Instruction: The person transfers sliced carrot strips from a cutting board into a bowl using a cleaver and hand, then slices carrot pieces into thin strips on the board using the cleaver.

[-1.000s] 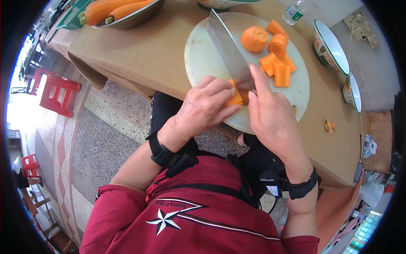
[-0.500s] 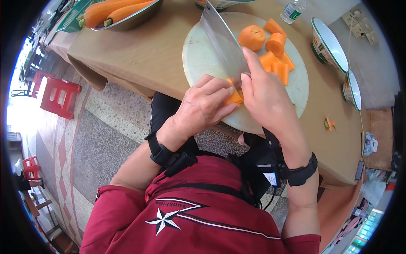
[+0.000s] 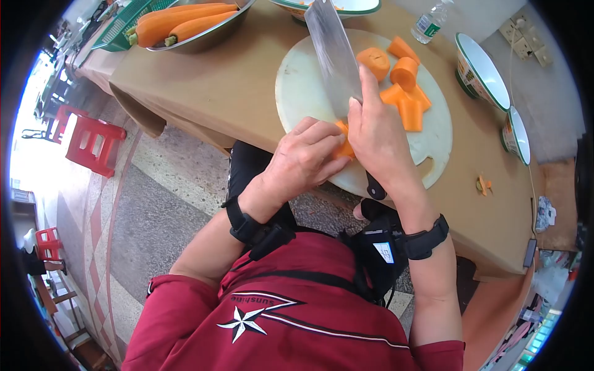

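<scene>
Two hands of mine are close together over the near side of the round white board (image 3: 303, 86). My left hand (image 3: 303, 154) has its fingers bent down on an orange carrot piece (image 3: 344, 147), holding it on the board. My right hand (image 3: 383, 139) is wrapped around the black handle of the big knife (image 3: 334, 59), with one finger laid out along the blade. The blade points away from me, past the far edge of the board. The near end of the blade is by the carrot piece, but my hands hide that spot, so I can't quite tell if they touch.

More cut carrot chunks (image 3: 411, 114) sit in a bunch on the board, to the right of the knife (one is fat and round). Past the board is a white bowl with a green rim (image 3: 362, 11), and a clear bottle (image 3: 432, 25) is to the right of it. Two more bowls (image 3: 486, 68) are at the right side, near the wall. Some orange scraps (image 3: 484, 185) lie on the brown table cover (image 3: 216, 80). Far to the left, whole carrots (image 3: 201, 26) lie in a metal bowl (image 3: 219, 38), beside a green basket (image 3: 124, 28).
</scene>
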